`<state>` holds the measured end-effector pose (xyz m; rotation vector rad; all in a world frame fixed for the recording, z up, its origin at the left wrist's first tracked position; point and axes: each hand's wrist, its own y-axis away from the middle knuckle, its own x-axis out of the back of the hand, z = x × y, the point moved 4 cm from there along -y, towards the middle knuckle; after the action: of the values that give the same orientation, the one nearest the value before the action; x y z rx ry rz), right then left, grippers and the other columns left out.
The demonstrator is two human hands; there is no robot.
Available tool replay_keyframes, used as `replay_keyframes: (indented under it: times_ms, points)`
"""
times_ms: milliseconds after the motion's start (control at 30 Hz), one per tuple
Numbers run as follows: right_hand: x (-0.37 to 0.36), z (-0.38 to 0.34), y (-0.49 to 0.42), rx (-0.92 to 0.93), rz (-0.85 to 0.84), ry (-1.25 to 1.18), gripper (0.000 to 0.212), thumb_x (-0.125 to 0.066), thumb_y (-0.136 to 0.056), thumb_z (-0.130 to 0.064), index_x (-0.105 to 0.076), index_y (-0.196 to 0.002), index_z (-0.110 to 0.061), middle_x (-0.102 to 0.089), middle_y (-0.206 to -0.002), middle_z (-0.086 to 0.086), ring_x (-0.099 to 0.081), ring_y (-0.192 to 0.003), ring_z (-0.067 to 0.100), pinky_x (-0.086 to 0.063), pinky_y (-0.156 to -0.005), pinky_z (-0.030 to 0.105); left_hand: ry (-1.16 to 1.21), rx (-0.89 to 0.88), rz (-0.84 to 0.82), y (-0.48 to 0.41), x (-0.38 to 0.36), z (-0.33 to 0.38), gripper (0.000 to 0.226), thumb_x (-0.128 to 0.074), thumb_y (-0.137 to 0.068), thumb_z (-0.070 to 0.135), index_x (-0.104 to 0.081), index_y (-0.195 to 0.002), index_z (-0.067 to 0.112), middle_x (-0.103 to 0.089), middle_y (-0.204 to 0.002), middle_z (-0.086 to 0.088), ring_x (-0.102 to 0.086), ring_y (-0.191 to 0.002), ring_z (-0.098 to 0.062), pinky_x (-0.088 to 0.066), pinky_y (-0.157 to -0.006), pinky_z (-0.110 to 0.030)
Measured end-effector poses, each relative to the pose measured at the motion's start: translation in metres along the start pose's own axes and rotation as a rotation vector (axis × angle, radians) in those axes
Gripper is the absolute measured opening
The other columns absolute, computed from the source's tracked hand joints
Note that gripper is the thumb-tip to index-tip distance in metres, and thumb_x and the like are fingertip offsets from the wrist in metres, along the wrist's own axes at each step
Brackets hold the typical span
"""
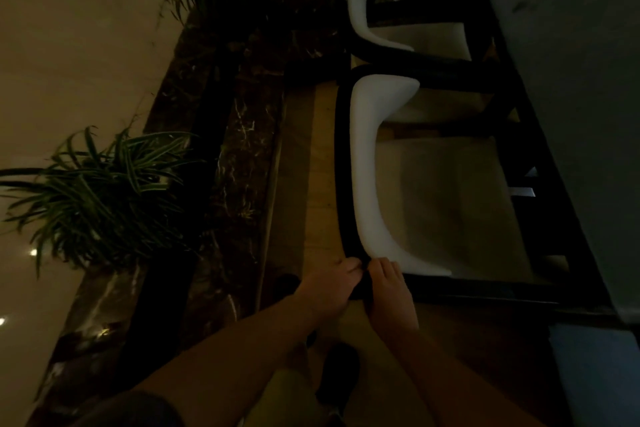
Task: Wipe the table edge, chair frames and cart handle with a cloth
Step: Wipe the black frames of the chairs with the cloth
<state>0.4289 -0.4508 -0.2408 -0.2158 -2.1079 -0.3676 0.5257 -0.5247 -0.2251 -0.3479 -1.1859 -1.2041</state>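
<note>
The scene is dim. A chair with a white cushion and a black frame (343, 163) stands in front of me, pushed toward a grey table (568, 87) whose dark edge (540, 163) runs along the right. My left hand (330, 288) and my right hand (389, 291) sit side by side on the near corner of the chair frame. Both grip a dark cloth (362, 288) that shows between them, pressed against the frame. A second chair (360, 3) of the same kind stands farther back. No cart is in view.
A dark marble ledge (239, 135) runs along the left with two leafy plants (104, 198) on it. My dark shoe (341, 378) is on the wooden floor below my arms. A narrow strip of floor lies between the ledge and the chairs.
</note>
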Motion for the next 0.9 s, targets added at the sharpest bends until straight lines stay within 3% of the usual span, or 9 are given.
replay_keyframes:
  times_ms: [167,300,467,667,900]
  points:
    - [0.015,0.001,0.009,0.021,-0.093,0.029,0.031,-0.055,-0.081,-0.006,-0.048,-0.111,-0.009,-0.053,-0.114,0.008,-0.047,-0.104,0.025,-0.042,-0.082,0.035,-0.024,-0.005,-0.011,0.015,0.009,0.007,0.047,-0.053,-0.091,0.009,-0.043,-0.137,0.008,-0.044,-0.138,-0.015,-0.044,-0.123,-0.033,-0.042,-0.096,-0.042]
    - [0.039,-0.024,-0.018,0.100,-0.150,0.092,0.045,-0.067,-0.073,-0.007,-0.047,-0.114,-0.011,-0.056,-0.112,0.009,-0.051,-0.101,0.027,-0.043,-0.078,0.034,-0.051,0.049,0.000,0.020,0.043,-0.012,0.055,-0.059,-0.088,0.008,-0.036,-0.139,0.006,-0.047,-0.134,-0.019,-0.042,-0.124,-0.036,-0.046,-0.096,-0.045]
    - [0.077,-0.075,-0.071,0.115,-0.089,0.130,0.028,-0.053,-0.084,-0.009,-0.047,-0.110,-0.016,-0.059,-0.102,0.009,-0.056,-0.086,0.025,-0.039,-0.067,0.030,-0.165,0.061,0.080,0.013,0.109,-0.044,0.067,-0.057,-0.090,0.007,-0.022,-0.147,0.008,-0.041,-0.140,-0.018,-0.036,-0.129,-0.034,-0.046,-0.099,-0.045]
    - [0.113,-0.121,-0.158,0.186,-0.070,0.120,0.017,-0.050,-0.088,-0.008,-0.046,-0.104,-0.014,-0.065,-0.099,0.006,-0.062,-0.083,0.022,-0.042,-0.066,0.031,-0.284,-0.010,0.122,-0.022,0.186,-0.102,0.051,-0.058,-0.089,0.004,-0.037,-0.136,0.006,-0.043,-0.136,-0.014,-0.039,-0.126,-0.030,-0.045,-0.102,-0.041]
    - [0.140,-0.154,-0.296,0.099,-0.021,0.121,0.025,-0.054,-0.086,-0.006,-0.045,-0.108,-0.015,-0.061,-0.108,0.006,-0.061,-0.090,0.023,-0.050,-0.070,0.036,-0.248,-0.011,0.195,-0.110,0.277,-0.198,0.047,-0.063,-0.088,0.013,-0.041,-0.130,0.011,-0.046,-0.131,-0.011,-0.044,-0.121,-0.027,-0.047,-0.098,-0.040]
